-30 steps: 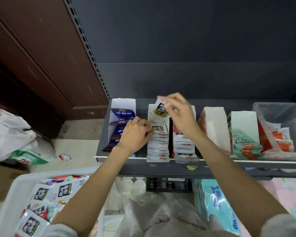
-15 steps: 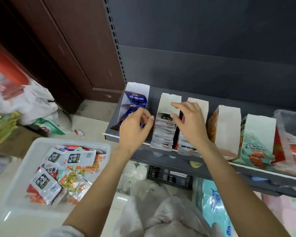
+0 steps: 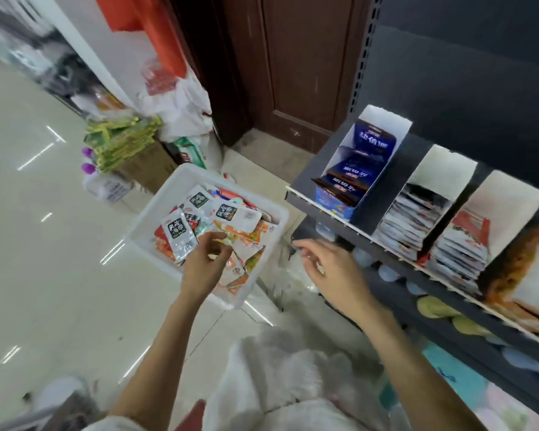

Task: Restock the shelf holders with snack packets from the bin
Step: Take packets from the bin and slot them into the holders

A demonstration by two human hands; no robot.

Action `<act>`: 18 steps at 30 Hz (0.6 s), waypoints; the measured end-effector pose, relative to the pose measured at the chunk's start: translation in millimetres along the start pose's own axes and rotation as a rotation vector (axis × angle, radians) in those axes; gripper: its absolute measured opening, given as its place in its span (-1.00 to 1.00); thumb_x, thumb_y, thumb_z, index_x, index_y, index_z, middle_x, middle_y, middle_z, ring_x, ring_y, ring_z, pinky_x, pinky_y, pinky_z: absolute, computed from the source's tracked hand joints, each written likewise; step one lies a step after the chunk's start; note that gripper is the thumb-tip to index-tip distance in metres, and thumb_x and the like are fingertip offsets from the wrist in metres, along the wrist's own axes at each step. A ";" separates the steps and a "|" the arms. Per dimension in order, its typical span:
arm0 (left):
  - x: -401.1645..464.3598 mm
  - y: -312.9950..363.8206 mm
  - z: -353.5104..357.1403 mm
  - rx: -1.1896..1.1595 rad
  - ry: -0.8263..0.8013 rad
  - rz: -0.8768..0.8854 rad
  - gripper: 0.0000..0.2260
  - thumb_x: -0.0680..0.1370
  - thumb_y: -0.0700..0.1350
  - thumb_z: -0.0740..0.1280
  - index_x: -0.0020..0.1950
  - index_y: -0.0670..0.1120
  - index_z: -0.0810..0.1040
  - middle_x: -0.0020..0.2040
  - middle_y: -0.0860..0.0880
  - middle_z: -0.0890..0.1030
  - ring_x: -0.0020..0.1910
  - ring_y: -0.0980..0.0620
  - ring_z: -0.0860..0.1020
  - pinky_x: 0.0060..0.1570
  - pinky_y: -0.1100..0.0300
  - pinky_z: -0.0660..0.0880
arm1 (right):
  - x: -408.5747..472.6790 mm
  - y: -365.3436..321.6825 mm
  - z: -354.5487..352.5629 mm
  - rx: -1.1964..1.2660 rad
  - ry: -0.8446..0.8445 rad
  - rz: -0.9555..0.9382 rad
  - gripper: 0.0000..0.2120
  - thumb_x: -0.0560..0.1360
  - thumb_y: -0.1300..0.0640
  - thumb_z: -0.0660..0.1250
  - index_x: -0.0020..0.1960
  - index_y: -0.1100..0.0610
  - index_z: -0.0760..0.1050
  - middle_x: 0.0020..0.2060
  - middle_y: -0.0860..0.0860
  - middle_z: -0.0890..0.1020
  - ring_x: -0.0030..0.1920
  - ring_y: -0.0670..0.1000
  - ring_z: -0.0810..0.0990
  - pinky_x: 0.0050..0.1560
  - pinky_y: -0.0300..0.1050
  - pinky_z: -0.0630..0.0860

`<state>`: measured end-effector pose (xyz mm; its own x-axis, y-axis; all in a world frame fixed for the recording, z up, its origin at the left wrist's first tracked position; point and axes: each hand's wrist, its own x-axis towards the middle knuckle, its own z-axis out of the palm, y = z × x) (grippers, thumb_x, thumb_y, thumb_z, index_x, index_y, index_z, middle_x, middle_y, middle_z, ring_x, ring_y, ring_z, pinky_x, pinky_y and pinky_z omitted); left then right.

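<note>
A white bin (image 3: 156, 213) on the floor holds several loose snack packets (image 3: 227, 213), silver ones with black labels and orange ones. My left hand (image 3: 204, 264) hovers over the bin's near side, fingers loosely curled, holding nothing. My right hand (image 3: 330, 269) hangs between the bin and the shelf with relaxed fingers and is empty. On the dark shelf (image 3: 302, 194) stand white cardboard holders: one with blue packets (image 3: 355, 169), two packed with silver packets (image 3: 408, 225), (image 3: 461, 253).
A brown door (image 3: 293, 66) stands behind the bin. White plastic bags (image 3: 181, 107), a cardboard box (image 3: 150, 169) topped with green packets, and a bottle (image 3: 106, 185) crowd the floor to the left. Pale tiled floor (image 3: 44, 275) spreads leftward. Blurred orange packets (image 3: 517, 269) fill the holder on the right.
Both hands have left the shelf holders and dropped down-left toward the bin. My view has swung left and down, bringing the bin to the centre.
</note>
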<state>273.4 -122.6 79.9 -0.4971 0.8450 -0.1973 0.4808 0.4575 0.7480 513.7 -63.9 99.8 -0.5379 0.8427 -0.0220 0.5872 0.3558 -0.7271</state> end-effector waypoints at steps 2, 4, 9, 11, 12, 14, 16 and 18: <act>21.2 -33.9 -16.5 0.071 -0.018 -0.104 -0.77 0.51 -0.07 0.37 0.16 -0.01 0.51 -0.03 0.01 0.63 -0.02 0.00 0.59 -0.12 0.18 0.42 | 19.0 -7.7 29.0 -0.039 -0.092 0.018 -0.65 0.56 0.22 0.23 0.33 0.05 0.44 0.14 -0.06 0.54 0.06 -0.02 0.57 -0.06 -0.21 0.44; 47.1 -62.3 -29.0 0.149 -0.032 -0.123 -0.69 0.50 -0.06 0.40 0.22 -0.08 0.50 0.05 -0.05 0.63 0.02 -0.01 0.57 -0.05 0.16 0.43 | 40.8 -12.9 59.7 -0.068 -0.170 0.050 -0.62 0.55 0.21 0.22 0.36 0.05 0.39 0.23 -0.03 0.48 0.16 0.02 0.51 0.04 -0.09 0.46; 115.6 -106.8 -30.7 0.425 -0.179 0.038 -0.50 0.50 0.03 0.40 0.37 -0.12 0.41 0.31 -0.13 0.47 0.26 -0.11 0.44 0.23 0.02 0.41 | 108.0 -23.2 130.3 -0.202 -0.255 0.255 -0.58 0.58 0.14 0.20 0.43 0.10 0.29 0.34 0.04 0.39 0.32 0.08 0.38 0.24 -0.03 0.39; 136.8 -113.7 -22.4 0.516 -0.298 0.140 -0.44 0.49 0.10 0.38 0.41 -0.08 0.35 0.37 -0.10 0.39 0.35 -0.10 0.34 0.35 0.03 0.31 | 134.9 -24.9 151.7 -0.239 -0.238 0.384 -0.59 0.58 0.15 0.19 0.42 0.15 0.28 0.34 0.09 0.39 0.34 0.11 0.35 0.26 0.00 0.37; 145.6 -116.6 -17.4 0.559 -0.349 0.172 -0.40 0.48 0.15 0.38 0.43 -0.07 0.32 0.38 -0.08 0.36 0.36 -0.08 0.31 0.37 0.05 0.27 | 146.3 -23.7 161.1 -0.253 -0.199 0.449 -0.60 0.58 0.15 0.19 0.39 0.18 0.29 0.31 0.12 0.42 0.32 0.13 0.38 0.24 0.00 0.39; 158.1 -121.3 -8.0 0.627 -0.409 0.189 -0.31 0.43 0.24 0.38 0.43 -0.05 0.27 0.35 -0.06 0.34 0.34 -0.05 0.29 0.36 0.07 0.28 | 163.1 -14.7 178.3 -0.299 -0.120 0.555 -0.59 0.56 0.16 0.20 0.38 0.20 0.28 0.29 0.15 0.43 0.28 0.16 0.40 0.21 0.00 0.41; 166.6 -124.5 -0.7 0.647 -0.449 0.211 -0.27 0.39 0.24 0.42 0.42 -0.04 0.23 0.31 -0.06 0.33 0.31 -0.05 0.29 0.34 0.08 0.28 | 173.6 -5.6 191.9 -0.340 -0.110 0.606 -0.51 0.55 0.10 0.24 0.43 0.17 0.22 0.37 0.16 0.34 0.35 0.18 0.32 0.33 0.04 0.30; 172.9 -127.4 1.4 0.583 -0.470 0.220 -0.26 0.38 0.18 0.47 0.41 -0.04 0.21 0.27 -0.06 0.35 0.29 -0.05 0.31 0.34 0.09 0.27 | 178.0 -0.9 201.8 -0.290 -0.156 0.627 -0.44 0.53 -0.01 0.27 0.47 0.08 0.18 0.43 0.19 0.26 0.44 0.22 0.18 0.43 0.11 0.15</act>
<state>127.2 -34.4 -50.4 -0.0507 0.9025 -0.4277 0.8997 0.2272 0.3727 295.4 4.3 -42.0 -0.1136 0.8639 -0.4907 0.9405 -0.0658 -0.3334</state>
